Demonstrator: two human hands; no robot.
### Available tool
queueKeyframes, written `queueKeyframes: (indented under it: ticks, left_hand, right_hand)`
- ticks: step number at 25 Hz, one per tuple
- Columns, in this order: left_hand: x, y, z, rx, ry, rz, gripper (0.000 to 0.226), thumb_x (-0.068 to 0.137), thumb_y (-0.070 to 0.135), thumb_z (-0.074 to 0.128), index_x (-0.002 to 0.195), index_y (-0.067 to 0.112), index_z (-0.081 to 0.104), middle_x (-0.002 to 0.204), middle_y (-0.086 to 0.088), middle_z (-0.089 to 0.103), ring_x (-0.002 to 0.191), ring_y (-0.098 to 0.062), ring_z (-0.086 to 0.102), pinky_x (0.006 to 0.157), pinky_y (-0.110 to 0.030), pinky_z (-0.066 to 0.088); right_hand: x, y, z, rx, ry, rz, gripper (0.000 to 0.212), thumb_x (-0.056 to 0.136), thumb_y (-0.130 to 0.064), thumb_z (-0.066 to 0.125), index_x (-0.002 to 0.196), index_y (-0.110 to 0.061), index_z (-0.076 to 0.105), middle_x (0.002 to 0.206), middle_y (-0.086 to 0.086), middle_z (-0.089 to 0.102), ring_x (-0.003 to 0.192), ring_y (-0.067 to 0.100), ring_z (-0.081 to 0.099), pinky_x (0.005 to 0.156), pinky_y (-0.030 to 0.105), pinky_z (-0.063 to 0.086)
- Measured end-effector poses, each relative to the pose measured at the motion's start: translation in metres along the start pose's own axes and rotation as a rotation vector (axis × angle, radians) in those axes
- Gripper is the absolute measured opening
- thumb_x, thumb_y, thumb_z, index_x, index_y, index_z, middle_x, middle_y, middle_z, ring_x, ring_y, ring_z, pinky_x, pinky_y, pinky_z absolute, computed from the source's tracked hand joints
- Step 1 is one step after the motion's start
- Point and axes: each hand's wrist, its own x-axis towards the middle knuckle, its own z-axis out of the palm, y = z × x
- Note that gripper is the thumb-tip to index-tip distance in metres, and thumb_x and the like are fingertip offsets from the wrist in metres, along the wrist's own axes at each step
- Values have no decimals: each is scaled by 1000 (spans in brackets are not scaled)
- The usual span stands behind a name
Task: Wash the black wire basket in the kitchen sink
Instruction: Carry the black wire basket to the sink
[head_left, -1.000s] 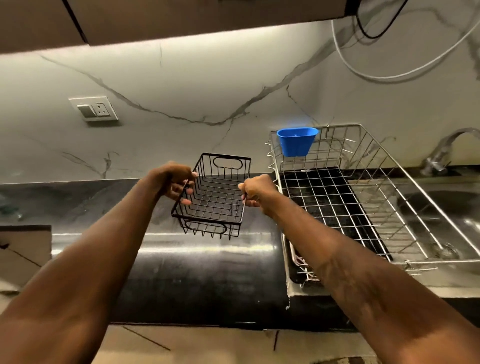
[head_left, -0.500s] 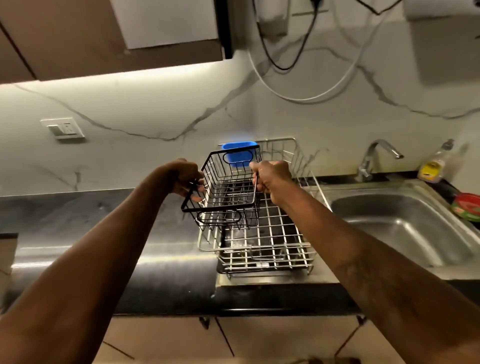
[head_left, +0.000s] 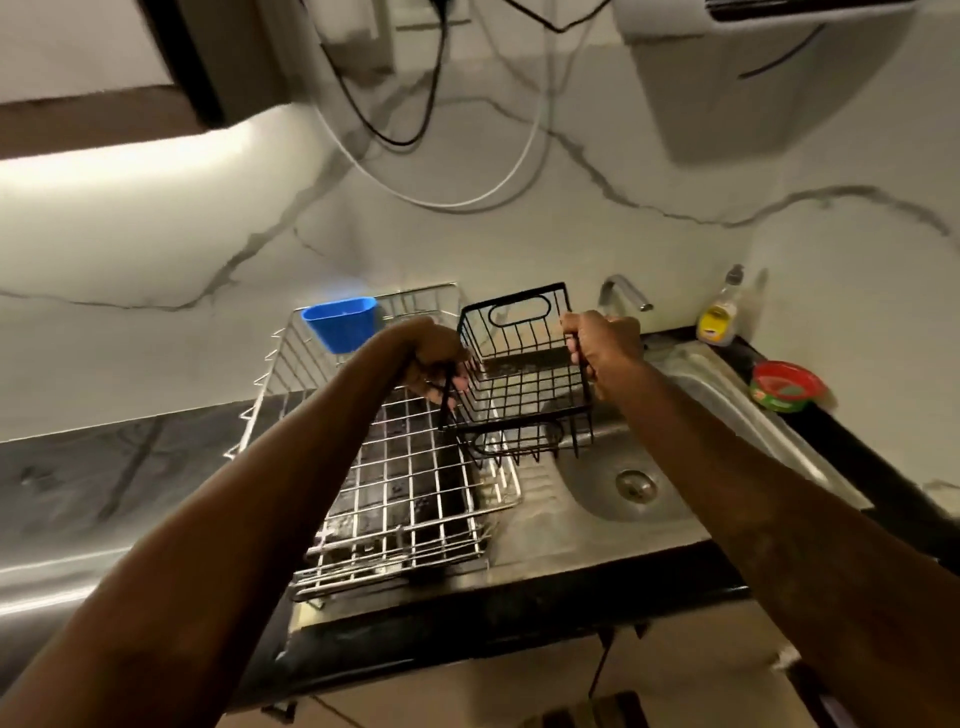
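I hold the black wire basket (head_left: 519, 374) in the air with both hands, over the left edge of the steel sink (head_left: 597, 499). My left hand (head_left: 434, 358) grips its left rim and my right hand (head_left: 602, 345) grips its right rim. The basket is upright and holds nothing, with an oval handle cut-out on its far end. The faucet (head_left: 623, 293) curves out from the wall just behind the basket. The sink drain (head_left: 635, 486) shows below and to the right of the basket.
A silver wire dish rack (head_left: 405, 493) stands left of the sink with a blue cup (head_left: 343, 322) hung on its back rail. A soap bottle (head_left: 719, 317) and a red-green bowl (head_left: 784, 387) sit right of the sink. Cables hang on the marble wall.
Both hands have carried the basket to the right, from over the dark counter, across the dish rack, to the sink's left edge. The view has swung right with them.
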Motion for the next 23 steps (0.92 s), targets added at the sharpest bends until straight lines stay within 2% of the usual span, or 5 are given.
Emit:
queueKeyframes:
  ticks: [2,7,12,20,23]
  left_hand:
    - [34,25,23,-1,-33,-9,30,109,31,45,94,8,58,83,-6,60,77,-17,57,80,-41,57]
    - [94,67,63,-14,-179,-94,22,109,17,43,92,8,55,64,-8,65,65,-16,52,50,-34,60]
    - [155,87,112,-46,-252,-157,21,109,12,38,100,6,55,82,-13,60,76,-25,61,97,-46,50]
    - [232,87,194,-101,-297,-309,33,111,18,39,135,-1,51,91,-14,57,123,-30,61,100,-44,48]
    - [253,80,229,-101,-256,-347,24,110,12,36,101,3,56,86,-14,58,86,-24,65,102,-43,52]
  right_hand:
    - [36,5,-24,-1,34,18,21,85,-17,71,94,2,74,66,4,66,38,7,48,34,17,36]
    - [109,20,-64,-80,26,52,21,83,-19,74,95,-2,76,61,1,63,39,7,49,40,19,38]
    - [171,53,-94,-169,31,66,20,89,-21,72,77,-6,70,61,7,60,49,13,49,50,24,44]
    - [260,132,-134,-296,11,240,14,84,-26,73,90,-14,76,53,-1,60,46,14,53,56,31,46]
    - [292,161,-151,-365,-49,264,18,86,-27,72,90,-9,76,50,-1,59,45,16,54,56,31,47]
